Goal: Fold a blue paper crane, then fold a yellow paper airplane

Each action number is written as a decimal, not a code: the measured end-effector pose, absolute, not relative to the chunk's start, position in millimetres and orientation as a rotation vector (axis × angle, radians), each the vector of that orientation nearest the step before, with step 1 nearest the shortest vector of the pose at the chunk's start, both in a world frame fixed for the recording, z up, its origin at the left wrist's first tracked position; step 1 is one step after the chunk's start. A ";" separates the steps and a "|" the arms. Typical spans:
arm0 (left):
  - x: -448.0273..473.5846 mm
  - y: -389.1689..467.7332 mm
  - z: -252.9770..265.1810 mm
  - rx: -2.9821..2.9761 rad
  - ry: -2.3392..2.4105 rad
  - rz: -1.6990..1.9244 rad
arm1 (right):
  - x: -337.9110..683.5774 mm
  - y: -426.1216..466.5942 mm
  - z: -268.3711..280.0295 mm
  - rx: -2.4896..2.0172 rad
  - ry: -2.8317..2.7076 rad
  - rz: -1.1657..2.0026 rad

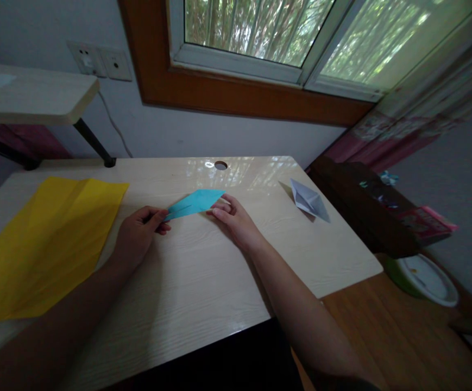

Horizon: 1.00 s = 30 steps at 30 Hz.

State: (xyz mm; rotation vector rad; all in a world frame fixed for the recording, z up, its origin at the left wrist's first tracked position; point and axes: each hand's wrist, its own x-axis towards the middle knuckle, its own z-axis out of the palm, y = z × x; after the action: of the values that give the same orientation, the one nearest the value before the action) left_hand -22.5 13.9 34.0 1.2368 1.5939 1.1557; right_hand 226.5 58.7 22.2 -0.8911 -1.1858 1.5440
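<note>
A folded piece of light blue paper, long and pointed at both ends, is held above the table between my two hands. My left hand pinches its left tip between thumb and fingers. At the other end, my right hand has its thumb and fingers closed around the right tip, which the fingers partly cover. To the right on the table stands a folded white paper boat. A large sheet of yellow paper lies on the left, beside my left forearm.
The pale wooden table has a round cable hole near its back edge. A raised shelf on black legs stands at the back left. Beyond the right edge are a dark low cabinet and a round bin on the floor.
</note>
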 end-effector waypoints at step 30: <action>-7.6 13.5 22.6 1.267 1.101 1.130 | 195.2 41.6 11.5 -0.866 -1.396 1.588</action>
State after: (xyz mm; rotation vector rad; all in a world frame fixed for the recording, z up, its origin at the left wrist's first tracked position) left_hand -7.6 13.5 22.6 1.2667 1.1009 1.1296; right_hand 195.2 41.6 11.5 -0.8657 -1.3956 1.5877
